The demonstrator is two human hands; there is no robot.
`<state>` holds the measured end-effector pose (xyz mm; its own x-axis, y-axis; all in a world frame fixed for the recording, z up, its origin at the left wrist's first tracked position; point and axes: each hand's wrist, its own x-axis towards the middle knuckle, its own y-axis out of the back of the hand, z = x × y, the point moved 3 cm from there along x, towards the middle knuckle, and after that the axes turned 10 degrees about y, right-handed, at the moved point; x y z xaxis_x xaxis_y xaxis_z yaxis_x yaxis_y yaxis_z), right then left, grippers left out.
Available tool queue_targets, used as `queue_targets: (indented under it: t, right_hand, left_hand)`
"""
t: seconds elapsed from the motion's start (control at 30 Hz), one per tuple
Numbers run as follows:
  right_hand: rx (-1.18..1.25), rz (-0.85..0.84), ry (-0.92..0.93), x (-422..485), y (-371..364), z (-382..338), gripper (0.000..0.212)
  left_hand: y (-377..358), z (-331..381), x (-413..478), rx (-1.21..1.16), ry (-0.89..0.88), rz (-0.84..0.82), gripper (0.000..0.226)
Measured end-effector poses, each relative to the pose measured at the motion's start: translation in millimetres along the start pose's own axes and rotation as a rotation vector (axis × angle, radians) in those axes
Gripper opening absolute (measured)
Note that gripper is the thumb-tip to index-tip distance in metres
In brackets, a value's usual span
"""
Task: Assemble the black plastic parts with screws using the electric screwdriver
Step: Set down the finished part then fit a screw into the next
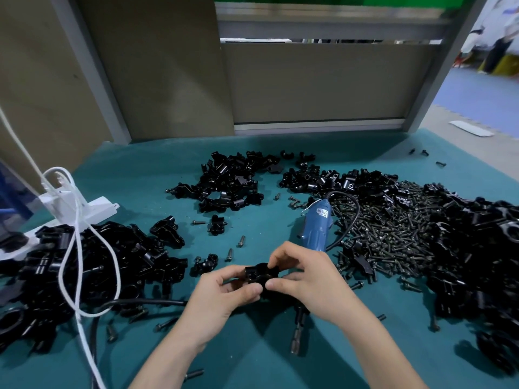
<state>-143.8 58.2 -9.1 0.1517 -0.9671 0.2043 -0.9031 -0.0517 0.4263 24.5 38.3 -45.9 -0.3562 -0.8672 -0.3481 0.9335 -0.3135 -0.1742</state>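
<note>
The likeliest trouble comes from the crowding. The big pile of parts (477,262) on the right and the heap of screws (393,228) beside it lie near the right forearm. The blue screwdriver (316,228) lies on its side just beyond the hands, and its black cable (352,217) loops over those screws. Lifting the tool could drag screws across the table (140,175) or catch the cable. A white cord (71,248) hangs over the left pile (84,270) and could snag the left arm on a reach that way.

The left hand (222,301) and the right hand (306,279) both pinch one black part (259,275) between thumbs and curled fingers, just above the near middle of the table. I cannot tell whether it is a single piece or two halves being mated. If halves sit askew, a driven screw may bite crooked and strip the plastic. If the part slips, it drops among look-alike pieces.

The table wears a green mat, with a third pile (233,183) at the far middle and loose screws (229,254) scattered between. A white power strip (92,211) sits at the far left. Behind stands a beige panel (309,80) in a grey metal frame. Blue floor (477,94) shows at the far right, where the view is blurred.
</note>
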Motion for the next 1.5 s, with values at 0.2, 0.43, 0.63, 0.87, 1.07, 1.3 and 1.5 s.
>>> queue_targets:
  t: [0.2,0.43,0.63,0.87,1.07,1.3,1.5]
  right_hand:
    - [0.0,-0.005,-0.011,0,1,0,0.028]
    - [-0.003,-0.016,-0.021,0,2,0,0.025]
    - [0.039,-0.002,-0.003,1,1,2,0.026]
    - [0.019,0.005,-0.001,1,2,6,0.027]
    - [-0.005,0.011,-0.001,2,3,5,0.029]
    - [-0.08,0.278,-0.047,-12,55,2,0.02]
    - [-0.725,0.344,-0.397,-50,135,50,0.023]
  left_hand:
    - [0,-1,1,-0.055,-0.006,-0.001,0.031]
    - [1,-2,0,-0.047,-0.018,0.006,0.026]
    - [0,-1,1,0.073,-0.063,0.076,0.027]
    - [-2,1,-1,0.119,-0.104,0.07,0.032]
    - [-4,2,-1,0.108,-0.094,0.092,0.027]
    - [-2,-1,2,0.111,-0.08,0.117,0.026]
    - [-3,-3,5,0.079,-0.079,0.115,0.027]
